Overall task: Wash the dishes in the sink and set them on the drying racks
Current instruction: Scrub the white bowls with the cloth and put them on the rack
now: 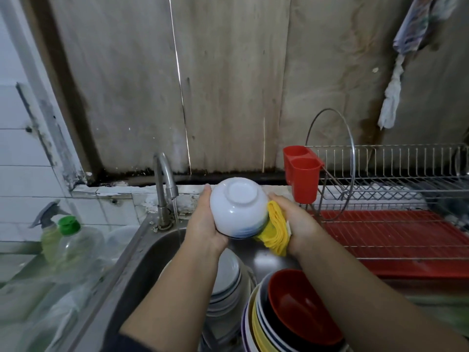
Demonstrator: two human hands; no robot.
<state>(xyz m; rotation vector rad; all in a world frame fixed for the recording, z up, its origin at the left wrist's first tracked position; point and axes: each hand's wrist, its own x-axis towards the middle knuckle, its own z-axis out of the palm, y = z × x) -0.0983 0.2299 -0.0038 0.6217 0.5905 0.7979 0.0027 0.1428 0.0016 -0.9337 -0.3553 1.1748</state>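
The white bowl (pixel 238 207) looks like glazed ceramic, smooth and glossy, with a matt unglazed foot ring. The yellow cloth (pixel 275 231) against it is soft, folded fabric. The sink (pixel 152 252) and faucet (pixel 163 184) are brushed steel, dull with water marks. The dish rack (pixel 388 174) is thin shiny metal wire over a matt red plastic drip tray (pixel 396 240); its red cutlery holder (pixel 303 174) is smooth plastic. The red bowl (pixel 302 306) has a satin plastic sheen. The wall panels (pixel 228 85) look rough and stained.

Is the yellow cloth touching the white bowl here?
Touching. The head view shows the cloth, held in the right hand, pressed against the bowl side with no gap between them.
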